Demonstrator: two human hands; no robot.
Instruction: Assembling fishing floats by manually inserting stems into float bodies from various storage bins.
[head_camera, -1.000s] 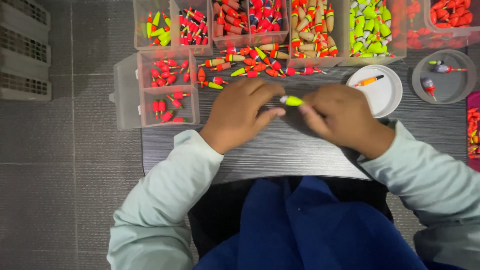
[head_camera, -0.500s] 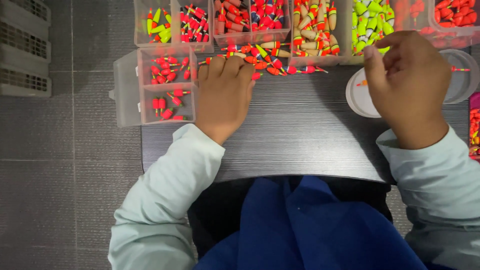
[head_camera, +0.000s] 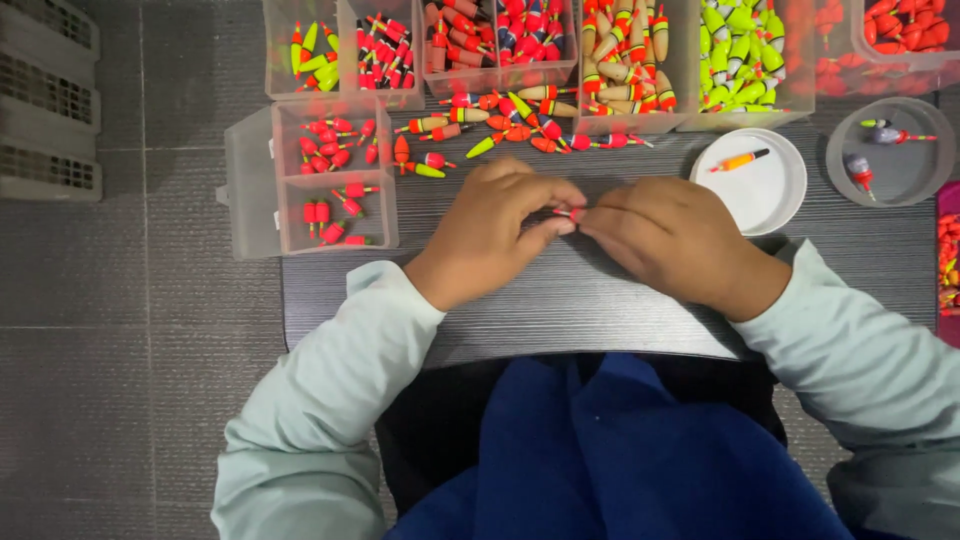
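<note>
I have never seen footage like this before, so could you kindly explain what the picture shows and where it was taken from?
The camera sits on a person's head and looks down at their own two bare hands; there is no machine. The left hand and right hand meet over a dark table, pinching a small red fishing float between the fingertips. Along the far edge stand clear boxes sorted with red, yellow and green floats, and loose floats lie before them. A white round lid holds one orange float; a grey round dish sits beside it.
</note>
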